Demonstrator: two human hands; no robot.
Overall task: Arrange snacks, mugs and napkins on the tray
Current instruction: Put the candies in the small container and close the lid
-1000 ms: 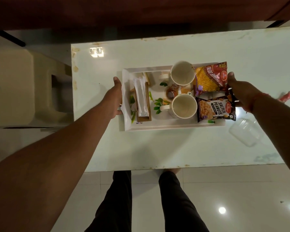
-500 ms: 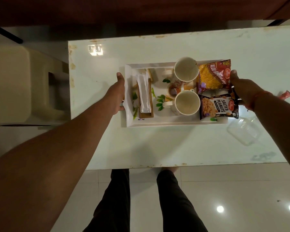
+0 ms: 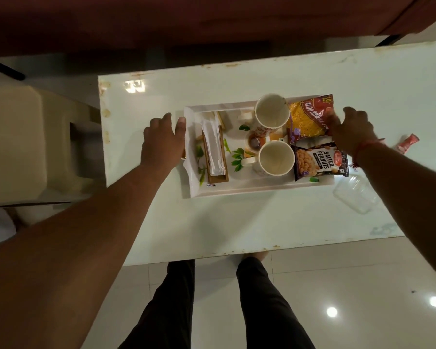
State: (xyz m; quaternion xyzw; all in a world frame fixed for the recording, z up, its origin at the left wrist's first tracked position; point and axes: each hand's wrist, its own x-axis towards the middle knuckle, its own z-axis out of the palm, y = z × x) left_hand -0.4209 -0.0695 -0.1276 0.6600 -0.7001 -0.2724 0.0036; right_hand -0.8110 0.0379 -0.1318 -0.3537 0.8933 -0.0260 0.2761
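A white rectangular tray (image 3: 237,191) lies on the pale table (image 3: 237,222). On its left side stands a wooden holder with white napkins (image 3: 213,149). Two empty white mugs stand in the middle, one at the far rim (image 3: 272,110) and one nearer (image 3: 276,157). On the right lie a yellow-and-red snack packet (image 3: 306,119) and a dark salted peanuts packet (image 3: 317,161). My left hand (image 3: 161,139) hovers by the tray's left rim with fingers spread, thumb at the rim. My right hand (image 3: 350,132) is at the right rim, fingers apart over the yellow packet's edge.
A clear plastic container (image 3: 354,196) lies on the table just right of the tray's near corner. A small red sachet (image 3: 408,143) lies further right. A beige plastic stool (image 3: 23,137) stands left of the table. My legs are at the table's near edge.
Both hands gripped the tray's side rims before; now their fingers have come off and spread. The tray has shifted slightly away from me on the table.
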